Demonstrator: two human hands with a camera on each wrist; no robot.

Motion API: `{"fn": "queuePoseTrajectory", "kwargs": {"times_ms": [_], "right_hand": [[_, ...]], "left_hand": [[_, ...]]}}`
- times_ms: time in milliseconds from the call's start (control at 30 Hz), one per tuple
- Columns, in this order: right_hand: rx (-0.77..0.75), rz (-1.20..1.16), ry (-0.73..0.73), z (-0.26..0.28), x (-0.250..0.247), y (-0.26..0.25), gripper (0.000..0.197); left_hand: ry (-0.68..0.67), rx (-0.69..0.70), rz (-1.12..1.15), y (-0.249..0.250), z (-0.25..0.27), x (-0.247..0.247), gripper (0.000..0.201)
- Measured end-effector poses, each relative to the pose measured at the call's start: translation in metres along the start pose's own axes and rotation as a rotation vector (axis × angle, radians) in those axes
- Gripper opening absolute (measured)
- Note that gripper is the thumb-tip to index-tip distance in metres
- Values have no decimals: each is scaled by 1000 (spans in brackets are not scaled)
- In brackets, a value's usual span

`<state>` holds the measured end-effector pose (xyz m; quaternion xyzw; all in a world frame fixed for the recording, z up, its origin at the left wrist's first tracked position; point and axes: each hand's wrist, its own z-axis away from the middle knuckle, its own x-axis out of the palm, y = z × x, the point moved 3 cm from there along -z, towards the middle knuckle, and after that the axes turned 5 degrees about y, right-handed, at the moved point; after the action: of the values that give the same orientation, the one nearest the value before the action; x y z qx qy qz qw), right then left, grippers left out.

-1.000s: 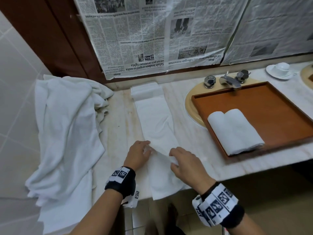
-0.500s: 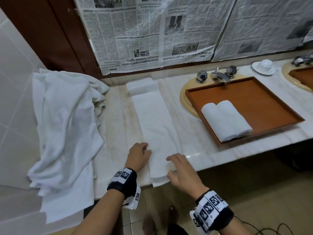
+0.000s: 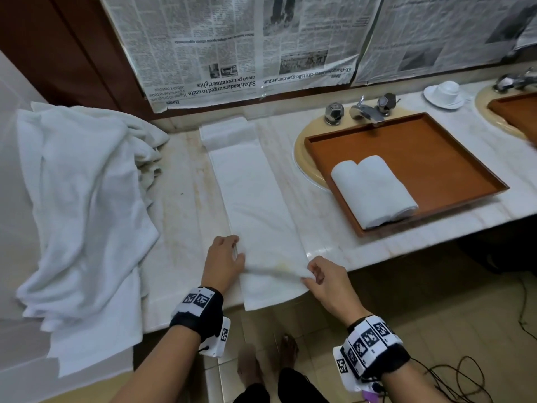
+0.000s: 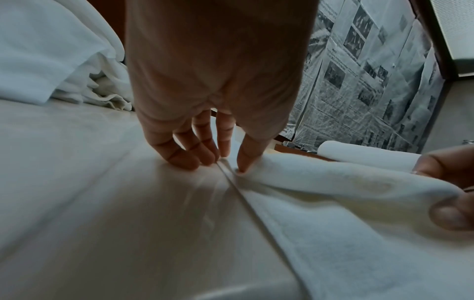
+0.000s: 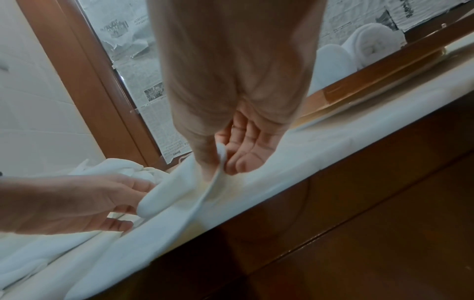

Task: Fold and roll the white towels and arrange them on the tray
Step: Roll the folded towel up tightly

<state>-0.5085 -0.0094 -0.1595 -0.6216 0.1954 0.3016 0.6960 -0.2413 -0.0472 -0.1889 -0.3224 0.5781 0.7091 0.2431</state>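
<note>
the right hand has its grip clamped on the folded towel, thumb and forefinger pinching a raised crease at the strip's right edge near the front of the table. the left hand meets the same crease at the left edge: its thumb presses into the cloth while its fingers curl down beside the towel's edge, so its grip is closed on the towel too. the towel lies as a long narrow strip running from the wall to the table's front edge, its near end hanging over that edge and its far end rolled over. to the right, a wooden tray sits over the sink basin, holding two rolled towels side by side and touching. a heap of loose towels lies at the table's left end, well apart from the strip.
</note>
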Motion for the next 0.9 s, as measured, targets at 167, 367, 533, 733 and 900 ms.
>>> {"fn": "queuePoseTrajectory", "kwargs": {"times_ms": [167,367,533,733,900], "right_hand": [[-50,75,116,9,0,1,20],[-15,87,78,14,2,12,25],[66,-104,-24,19,-4,18,28],[138,-138,-83,19,-10,20,8],[103,19,-9,10,-4,17,11]], "left_hand": [[-45,10,103,6,16,4,42],[-174,36,98,13,28,10,9],[-229,142,75,14,35,6,32],[-337,152,22,7,44,5,27],[-306,130,74,6,45,6,23]]}}
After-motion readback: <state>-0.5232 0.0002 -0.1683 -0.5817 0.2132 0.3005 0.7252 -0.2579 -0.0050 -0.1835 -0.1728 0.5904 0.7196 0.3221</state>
